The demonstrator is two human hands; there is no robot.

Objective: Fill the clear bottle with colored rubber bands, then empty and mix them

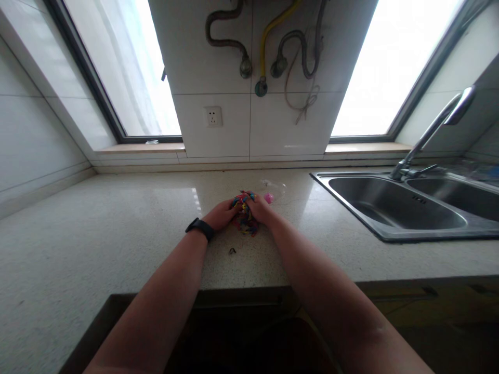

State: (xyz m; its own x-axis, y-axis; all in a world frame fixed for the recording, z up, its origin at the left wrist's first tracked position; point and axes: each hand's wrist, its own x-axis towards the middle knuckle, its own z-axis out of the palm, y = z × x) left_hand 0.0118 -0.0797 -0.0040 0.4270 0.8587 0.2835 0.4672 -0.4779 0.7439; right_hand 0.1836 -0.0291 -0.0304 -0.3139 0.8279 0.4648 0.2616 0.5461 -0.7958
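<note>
A heap of small multicoloured bands (246, 222), possibly elastic hair ties, lies on the speckled countertop (156, 223). My left hand (223, 214), with a black watch on its wrist, cups the heap from the left, fingers curled into it. From the right, my right hand (259, 209) presses its curled fingers into the top of the same heap. Both hands touch the bands, and some fingertips are hidden among them. Just beyond my right hand sits a small pink object (268, 198), too small to name. One dark loop (233, 251) lies apart, nearer the counter's front edge.
Clear crumpled plastic (275, 185) lies behind the pink object. To the right, a double steel sink (351, 221) with a tall faucet (429, 130) is set into the counter. A tiled wall with a socket (213, 117) and hoses (268, 31) rises behind.
</note>
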